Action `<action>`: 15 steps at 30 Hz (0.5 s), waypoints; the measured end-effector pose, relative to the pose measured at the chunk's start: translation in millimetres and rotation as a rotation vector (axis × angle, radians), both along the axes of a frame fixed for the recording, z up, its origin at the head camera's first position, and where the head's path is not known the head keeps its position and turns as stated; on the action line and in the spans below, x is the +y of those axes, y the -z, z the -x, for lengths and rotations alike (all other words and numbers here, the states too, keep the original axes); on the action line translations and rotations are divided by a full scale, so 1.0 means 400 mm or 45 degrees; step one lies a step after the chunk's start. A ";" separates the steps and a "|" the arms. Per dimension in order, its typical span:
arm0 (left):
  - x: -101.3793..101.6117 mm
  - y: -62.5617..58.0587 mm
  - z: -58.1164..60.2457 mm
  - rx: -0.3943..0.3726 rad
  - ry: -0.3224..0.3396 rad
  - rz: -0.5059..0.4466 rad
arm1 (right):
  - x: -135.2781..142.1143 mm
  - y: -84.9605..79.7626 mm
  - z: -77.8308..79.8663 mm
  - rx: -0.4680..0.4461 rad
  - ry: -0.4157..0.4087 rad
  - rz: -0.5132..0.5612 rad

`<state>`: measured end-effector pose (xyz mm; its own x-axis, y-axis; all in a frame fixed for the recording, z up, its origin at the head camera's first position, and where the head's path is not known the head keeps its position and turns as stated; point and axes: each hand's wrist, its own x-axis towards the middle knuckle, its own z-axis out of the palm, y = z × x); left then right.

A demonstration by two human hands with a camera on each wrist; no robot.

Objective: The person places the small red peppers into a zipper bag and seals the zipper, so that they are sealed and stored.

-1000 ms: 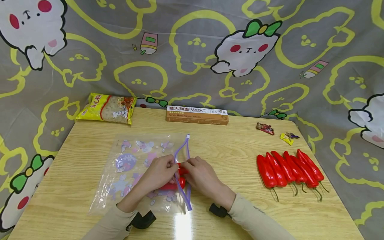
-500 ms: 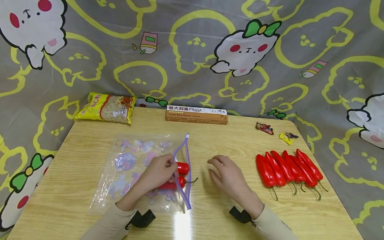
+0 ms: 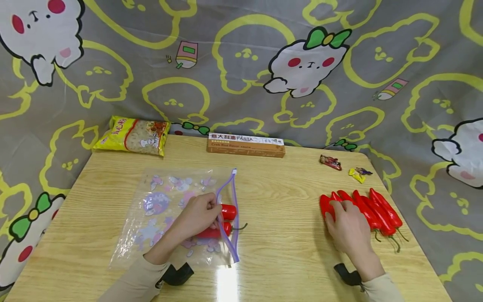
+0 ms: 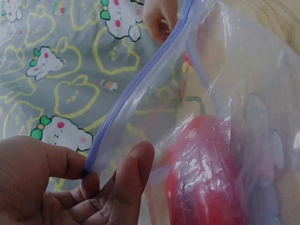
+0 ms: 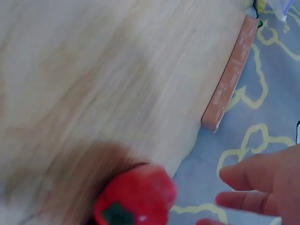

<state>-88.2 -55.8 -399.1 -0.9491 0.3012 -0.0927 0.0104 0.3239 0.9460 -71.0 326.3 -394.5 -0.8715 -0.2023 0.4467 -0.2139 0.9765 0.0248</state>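
Observation:
My left hand [image 3: 198,216] pinches the purple zip edge [image 4: 124,96] of a clear printed zip bag [image 3: 130,239] lying on the table, and its mouth gapes to the right. Red peppers [image 3: 228,212] lie inside the bag; one dark stem pokes out past the mouth. Over at the right, my right hand [image 3: 349,228] hovers above the left end of a row of red peppers [image 3: 383,209], partly covering them. In the right wrist view its fingers [image 5: 248,173] are spread apart, and a red pepper [image 5: 140,194] with a green stem end sits below them, seemingly untouched.
Along the back of the wooden table [image 3: 279,251] stand a yellow-and-clear food packet [image 3: 132,136] and a pasta box [image 3: 245,145]. Small wrapped snacks [image 3: 330,162] lie behind the peppers. A patterned grey cloth [image 3: 241,113] hangs behind.
My right hand has left the bag's mouth and travelled right to the row of peppers. The left hand keeps its pinch on the bag's edge.

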 end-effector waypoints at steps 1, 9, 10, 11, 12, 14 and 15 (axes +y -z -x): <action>-0.001 0.000 0.000 0.001 0.001 0.001 | 0.006 0.002 -0.004 -0.012 0.035 -0.012; -0.001 0.001 -0.001 -0.012 -0.009 0.006 | 0.012 0.019 -0.015 -0.235 0.230 -0.075; -0.001 0.002 0.000 -0.013 -0.010 0.006 | 0.012 0.021 -0.015 -0.243 0.237 -0.079; -0.001 0.002 0.000 -0.013 -0.011 0.007 | 0.012 0.022 -0.015 -0.248 0.243 -0.083; 0.000 0.003 0.000 -0.013 -0.010 0.010 | 0.012 0.024 -0.015 -0.255 0.248 -0.087; 0.000 0.004 0.001 -0.010 -0.010 0.017 | 0.011 0.025 -0.014 -0.277 0.263 -0.091; 0.000 0.004 0.002 -0.010 -0.010 0.019 | 0.010 0.025 -0.014 -0.284 0.266 -0.093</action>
<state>-88.9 -55.8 -400.7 -0.9507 0.2921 -0.1045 0.0006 0.3383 0.9410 -65.5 330.3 -404.7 -0.9725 -0.0333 0.2304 -0.0171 0.9973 0.0719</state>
